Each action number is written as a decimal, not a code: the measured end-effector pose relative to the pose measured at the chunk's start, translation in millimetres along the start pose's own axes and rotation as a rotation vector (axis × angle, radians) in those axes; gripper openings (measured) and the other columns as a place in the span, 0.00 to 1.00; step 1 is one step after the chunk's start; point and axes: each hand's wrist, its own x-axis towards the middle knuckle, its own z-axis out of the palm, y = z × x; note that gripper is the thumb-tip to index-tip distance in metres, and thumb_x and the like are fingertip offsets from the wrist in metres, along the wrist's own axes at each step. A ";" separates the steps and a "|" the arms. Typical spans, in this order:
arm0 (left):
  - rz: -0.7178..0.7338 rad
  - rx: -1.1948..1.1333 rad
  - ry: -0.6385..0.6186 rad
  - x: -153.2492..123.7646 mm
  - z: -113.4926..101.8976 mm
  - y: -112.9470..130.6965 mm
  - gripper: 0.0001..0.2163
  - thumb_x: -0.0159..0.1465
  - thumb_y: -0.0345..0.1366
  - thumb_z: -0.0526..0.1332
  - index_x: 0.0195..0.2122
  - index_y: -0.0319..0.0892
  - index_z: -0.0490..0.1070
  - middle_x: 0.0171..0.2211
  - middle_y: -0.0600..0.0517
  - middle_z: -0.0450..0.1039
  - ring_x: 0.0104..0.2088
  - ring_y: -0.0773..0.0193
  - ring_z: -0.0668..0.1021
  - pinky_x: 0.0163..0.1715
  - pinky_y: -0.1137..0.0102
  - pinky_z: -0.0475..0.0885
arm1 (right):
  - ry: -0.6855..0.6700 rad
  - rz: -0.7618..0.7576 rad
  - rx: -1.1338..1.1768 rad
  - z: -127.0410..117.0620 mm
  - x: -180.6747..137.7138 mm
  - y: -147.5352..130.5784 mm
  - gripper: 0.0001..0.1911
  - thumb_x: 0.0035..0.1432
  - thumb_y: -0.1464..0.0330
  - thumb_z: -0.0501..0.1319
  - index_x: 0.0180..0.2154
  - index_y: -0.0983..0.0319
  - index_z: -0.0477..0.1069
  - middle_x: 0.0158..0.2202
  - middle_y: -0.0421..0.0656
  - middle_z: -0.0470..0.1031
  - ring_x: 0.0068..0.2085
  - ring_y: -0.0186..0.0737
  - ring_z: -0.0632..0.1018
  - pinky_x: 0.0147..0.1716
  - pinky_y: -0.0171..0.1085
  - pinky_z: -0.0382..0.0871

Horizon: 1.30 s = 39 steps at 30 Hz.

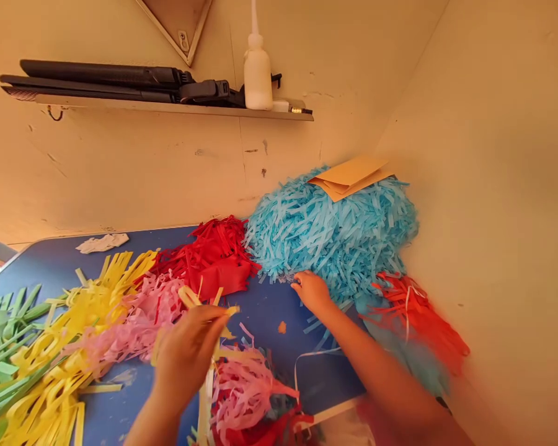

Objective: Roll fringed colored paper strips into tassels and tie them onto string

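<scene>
My left hand [190, 347] is closed in a pinch on a yellow tissue-paper strip [232, 310]; more yellow strips hang behind and below the fingers. My right hand [312, 291] reaches to the front of a large heap of light-blue fringed paper [330, 229]. Its fingers are curled together beside a small shiny, greyish pile [286, 277] on the table, and what they hold is too small to make out. Below and between my hands lies a bunch of pink fringed paper [244, 384] with red paper [270, 430] under it.
Red [218, 260], yellow [60, 365] and green fringed paper [4, 341] cover the left of the blue table [265, 316]. Orange-red fringe [423, 322] lies at right. A folded yellow-orange paper [351, 176] tops the blue heap. A wall shelf [167, 108] carries a white bottle [257, 74].
</scene>
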 end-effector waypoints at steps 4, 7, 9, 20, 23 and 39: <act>-0.127 -0.164 -0.270 0.5 34.2 4.2 0.10 0.60 0.45 0.62 0.31 0.47 0.80 0.28 0.54 0.81 0.27 0.63 0.81 0.28 0.72 0.75 | -0.023 0.019 -0.061 7.7 -1.9 -7.1 0.08 0.57 0.78 0.59 0.30 0.64 0.76 0.36 0.51 0.76 0.36 0.45 0.77 0.35 0.39 0.67; -0.340 -0.316 -0.321 -4.9 48.7 3.8 0.11 0.58 0.45 0.63 0.30 0.45 0.80 0.26 0.53 0.80 0.26 0.62 0.80 0.26 0.71 0.74 | -0.061 -0.027 -0.007 -4.8 -16.5 -16.7 0.09 0.58 0.78 0.59 0.29 0.63 0.75 0.35 0.48 0.76 0.37 0.43 0.77 0.37 0.38 0.67; -0.438 -0.424 -0.350 -9.5 51.9 6.7 0.11 0.57 0.46 0.63 0.30 0.44 0.79 0.25 0.53 0.79 0.27 0.62 0.79 0.27 0.71 0.74 | -0.117 -0.102 0.070 -12.3 -35.9 -27.5 0.06 0.59 0.74 0.61 0.32 0.60 0.76 0.34 0.44 0.77 0.36 0.40 0.77 0.38 0.37 0.68; -0.334 -0.316 -0.407 -18.5 51.9 34.2 0.10 0.60 0.39 0.59 0.31 0.42 0.79 0.27 0.52 0.78 0.27 0.64 0.77 0.27 0.73 0.69 | -0.011 -0.031 0.976 5.5 -113.4 -59.3 0.10 0.54 0.68 0.65 0.41 0.59 0.73 0.36 0.42 0.79 0.38 0.40 0.79 0.42 0.40 0.73; -0.319 -0.272 -0.459 -18.3 49.6 37.3 0.09 0.61 0.38 0.59 0.31 0.42 0.78 0.27 0.52 0.78 0.27 0.65 0.77 0.27 0.74 0.68 | 0.017 -0.075 0.867 -0.7 -115.2 -59.2 0.10 0.54 0.69 0.64 0.41 0.58 0.72 0.36 0.41 0.79 0.37 0.40 0.79 0.42 0.40 0.73; 0.172 0.191 -0.500 -29.0 51.4 39.2 0.06 0.67 0.33 0.58 0.40 0.42 0.75 0.33 0.50 0.80 0.33 0.59 0.80 0.33 0.68 0.72 | -0.027 -0.166 0.597 -12.0 -125.7 -55.5 0.07 0.57 0.71 0.60 0.39 0.58 0.73 0.38 0.42 0.79 0.40 0.41 0.79 0.43 0.40 0.70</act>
